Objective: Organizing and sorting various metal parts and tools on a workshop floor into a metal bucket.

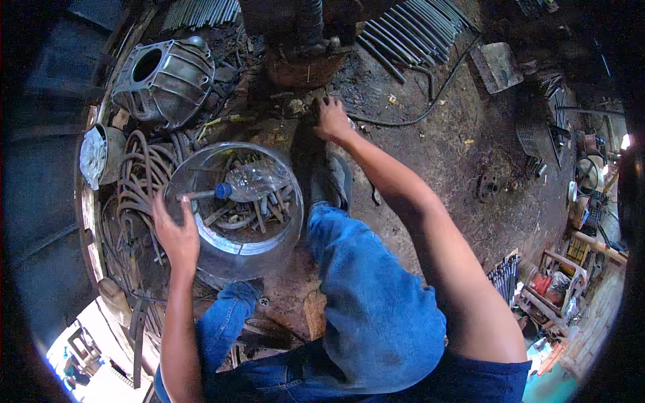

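Left hand [176, 235] is laid open on the rim of the metal tub [235, 252], fingers [161, 205] spread, nothing gripped. Just beyond them a plastic bottle [252, 183] lies on scrap rods inside. Coiled hoses [138, 178] crowd the outer side. Right hand [332, 119] is pressed to the dirt floor [457, 154] far ahead; its grip cannot be told. A cast housing [164, 80] sits beyond.
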Demonstrator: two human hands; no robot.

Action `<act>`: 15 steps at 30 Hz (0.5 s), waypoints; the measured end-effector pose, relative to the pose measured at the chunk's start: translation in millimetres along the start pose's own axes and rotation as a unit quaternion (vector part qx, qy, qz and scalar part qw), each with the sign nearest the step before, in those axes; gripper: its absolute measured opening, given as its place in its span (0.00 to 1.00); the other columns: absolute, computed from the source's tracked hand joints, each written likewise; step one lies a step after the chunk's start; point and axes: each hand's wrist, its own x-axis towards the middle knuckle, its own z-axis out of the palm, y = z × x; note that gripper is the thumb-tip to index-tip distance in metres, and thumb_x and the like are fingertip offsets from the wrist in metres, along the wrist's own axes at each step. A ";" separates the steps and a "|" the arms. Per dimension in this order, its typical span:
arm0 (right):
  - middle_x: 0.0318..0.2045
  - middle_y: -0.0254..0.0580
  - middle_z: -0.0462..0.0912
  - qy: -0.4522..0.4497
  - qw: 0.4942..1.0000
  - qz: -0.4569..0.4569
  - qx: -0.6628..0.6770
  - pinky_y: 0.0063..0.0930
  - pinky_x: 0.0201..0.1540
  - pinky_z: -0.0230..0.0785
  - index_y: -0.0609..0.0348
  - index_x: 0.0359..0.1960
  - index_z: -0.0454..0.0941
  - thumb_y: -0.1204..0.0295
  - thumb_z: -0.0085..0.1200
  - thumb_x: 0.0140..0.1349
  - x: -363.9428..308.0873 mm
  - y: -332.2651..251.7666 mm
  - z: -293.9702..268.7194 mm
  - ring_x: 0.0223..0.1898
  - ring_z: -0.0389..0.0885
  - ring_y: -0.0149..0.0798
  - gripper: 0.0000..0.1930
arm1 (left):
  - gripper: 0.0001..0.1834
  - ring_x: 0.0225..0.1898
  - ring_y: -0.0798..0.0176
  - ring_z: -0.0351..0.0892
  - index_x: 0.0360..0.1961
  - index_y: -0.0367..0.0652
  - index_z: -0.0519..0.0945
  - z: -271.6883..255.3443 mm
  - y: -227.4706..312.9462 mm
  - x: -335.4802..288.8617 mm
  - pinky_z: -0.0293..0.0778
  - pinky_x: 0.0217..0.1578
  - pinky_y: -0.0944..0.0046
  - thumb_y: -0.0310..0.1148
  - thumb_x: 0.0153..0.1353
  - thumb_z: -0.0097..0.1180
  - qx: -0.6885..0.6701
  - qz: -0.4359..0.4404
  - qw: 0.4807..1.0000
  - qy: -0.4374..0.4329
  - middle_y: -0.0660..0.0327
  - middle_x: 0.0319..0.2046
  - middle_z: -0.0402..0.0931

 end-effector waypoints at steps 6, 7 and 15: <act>0.53 0.64 0.71 0.078 0.981 -0.110 0.142 0.45 0.58 0.65 0.59 0.57 0.70 0.68 0.60 0.48 2.7 24.8 -5.5 0.55 0.69 0.61 0.30 | 0.25 0.55 0.42 0.69 0.56 0.28 0.67 -4.3 4.8 4.0 0.61 0.57 0.51 0.35 0.63 0.53 -0.031 0.010 0.999 -0.015 0.40 0.52 0.69; 0.53 0.63 0.71 0.154 0.970 -0.125 0.139 0.46 0.58 0.65 0.58 0.56 0.71 0.70 0.59 0.47 11.0 36.1 -1.6 0.53 0.71 0.62 0.29 | 0.25 0.55 0.42 0.69 0.56 0.28 0.67 -2.9 6.1 3.2 0.61 0.57 0.51 0.35 0.63 0.53 -0.031 0.005 0.999 -0.019 0.40 0.52 0.69; 0.58 0.68 0.66 0.116 0.987 -0.104 0.050 0.44 0.58 0.65 0.65 0.49 0.75 0.75 0.57 0.48 61.8 103.9 0.9 0.57 0.68 0.64 0.23 | 0.20 0.51 0.44 0.73 0.53 0.29 0.70 0.3 9.3 8.4 0.65 0.54 0.54 0.33 0.65 0.51 -0.053 -0.015 0.998 -0.022 0.41 0.48 0.73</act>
